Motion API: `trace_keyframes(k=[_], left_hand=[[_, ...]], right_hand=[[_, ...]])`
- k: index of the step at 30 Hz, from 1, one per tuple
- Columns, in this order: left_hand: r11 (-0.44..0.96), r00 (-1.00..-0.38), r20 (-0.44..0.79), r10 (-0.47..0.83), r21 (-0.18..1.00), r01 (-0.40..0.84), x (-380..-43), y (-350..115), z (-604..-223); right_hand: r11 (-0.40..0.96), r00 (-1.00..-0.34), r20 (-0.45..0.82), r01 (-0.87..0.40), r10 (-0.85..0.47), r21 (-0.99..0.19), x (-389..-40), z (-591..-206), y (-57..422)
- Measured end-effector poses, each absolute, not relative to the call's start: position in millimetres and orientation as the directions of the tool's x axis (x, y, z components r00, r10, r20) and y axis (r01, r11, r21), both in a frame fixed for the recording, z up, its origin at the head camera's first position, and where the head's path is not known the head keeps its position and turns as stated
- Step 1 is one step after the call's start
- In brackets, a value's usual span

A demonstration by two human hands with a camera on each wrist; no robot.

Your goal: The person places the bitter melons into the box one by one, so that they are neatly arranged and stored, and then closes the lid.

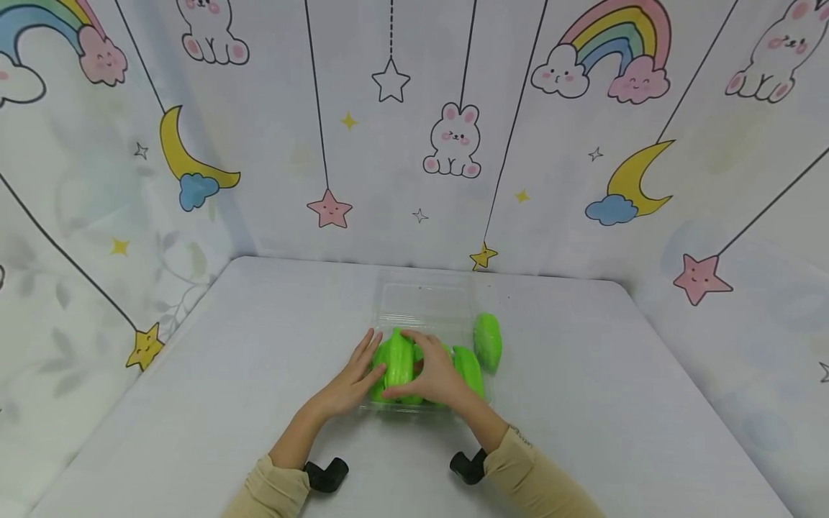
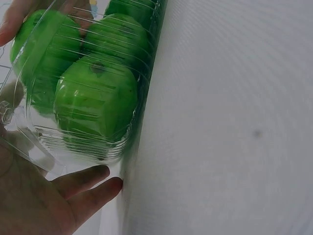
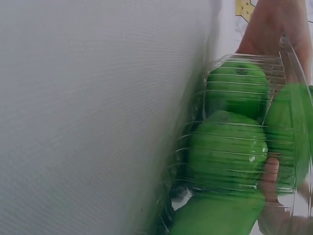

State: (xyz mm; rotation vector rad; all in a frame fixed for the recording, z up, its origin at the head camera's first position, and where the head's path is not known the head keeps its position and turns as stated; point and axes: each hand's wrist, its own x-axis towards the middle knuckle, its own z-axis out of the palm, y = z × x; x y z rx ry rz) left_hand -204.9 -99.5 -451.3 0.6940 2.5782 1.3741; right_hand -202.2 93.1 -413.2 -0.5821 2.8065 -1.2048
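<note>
A clear plastic clamshell box [image 1: 424, 407] holds several bright green, oblong, ridged fruits [image 2: 95, 98]. My right hand [image 1: 443, 378] grips one green fruit [image 1: 398, 360] between thumb and fingers, at the box's left half, on top of or among the others. Along the box's left side lies my left hand [image 1: 346, 385], fingers fairly straight, its thumb close to the gripped fruit. In the left wrist view its fingers [image 2: 93, 198] rest by the box's outer wall. Another fruit [image 1: 468, 370] sits at the box's right end. The exact kind of fruit is unclear.
The box's transparent lid [image 1: 424, 296] lies folded back, away from me. One loose green fruit [image 1: 488, 342] lies right of the box on the white table [image 1: 259, 345]. Behind stands a patterned cloth backdrop [image 1: 388, 158]. Black wrist mounts [image 1: 327, 475] sit near both sleeves.
</note>
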Motion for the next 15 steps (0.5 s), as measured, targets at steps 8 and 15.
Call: trace_keyframes(k=[8,15], left_hand=[[0.475,-0.885,0.088,0.457,0.817,0.327,-205.7,-98.9,-452.3],[0.473,-0.886,0.101,0.452,0.815,0.335,-205.5,-98.8,-453.5]], right_hand=[[0.623,-0.93,0.105,-0.316,-0.352,-0.716,-201.6,-413.5,93.1],[0.619,-0.927,0.097,-0.318,-0.363,-0.718,-201.6,-409.4,95.5]])
